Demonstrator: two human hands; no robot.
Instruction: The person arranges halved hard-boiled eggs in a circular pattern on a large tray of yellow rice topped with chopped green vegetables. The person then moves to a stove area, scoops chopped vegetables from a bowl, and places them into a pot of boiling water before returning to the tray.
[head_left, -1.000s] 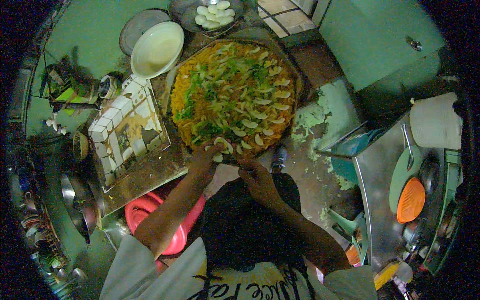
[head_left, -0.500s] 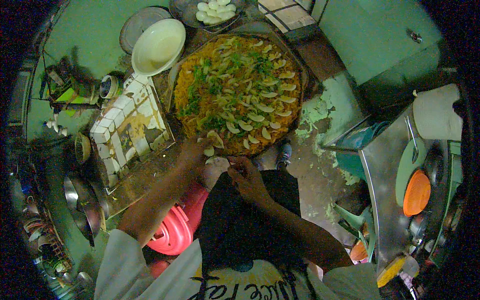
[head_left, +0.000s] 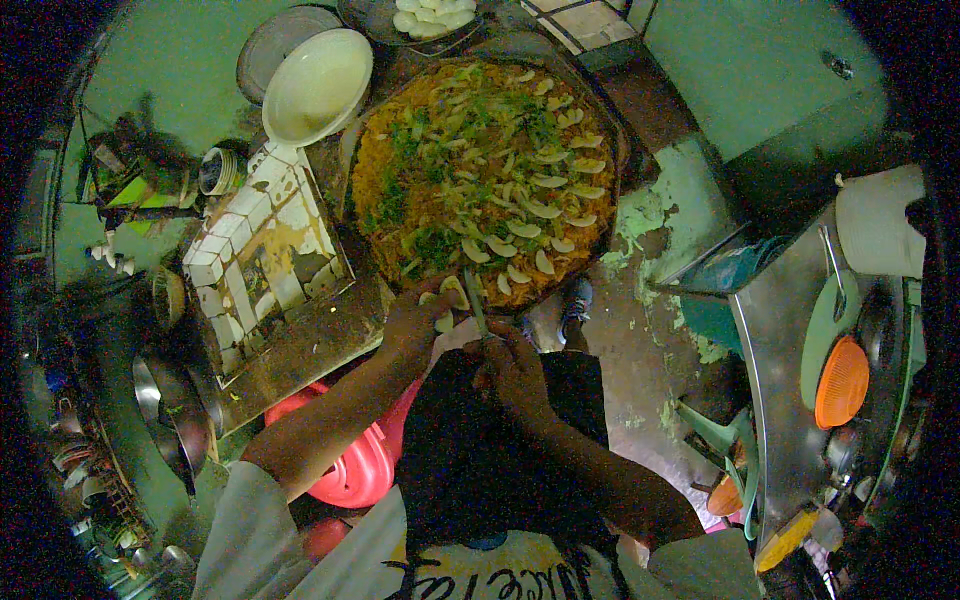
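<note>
A big pan of orange-yellow food, rice by its look, stands in front of me, topped with chopped greens and pale egg wedges along its right and near sides. At its near edge my left hand is closed around cut pieces of boiled egg. A narrow knife is gripped in my right hand, its blade pointing up and away beside the egg pieces. The fingers of my right hand wrap the handle, which is mostly hidden.
Whole peeled eggs lie in a dark bowl beyond the pan, left of which leans a white basin. A broken tiled block stands at left, with a red plastic tub below. At right is a metal counter with an orange basket.
The knife blade has come up into plain view beside the egg pieces. My left hand has shifted slightly right, and my right hand has moved a little right and nearer to me.
</note>
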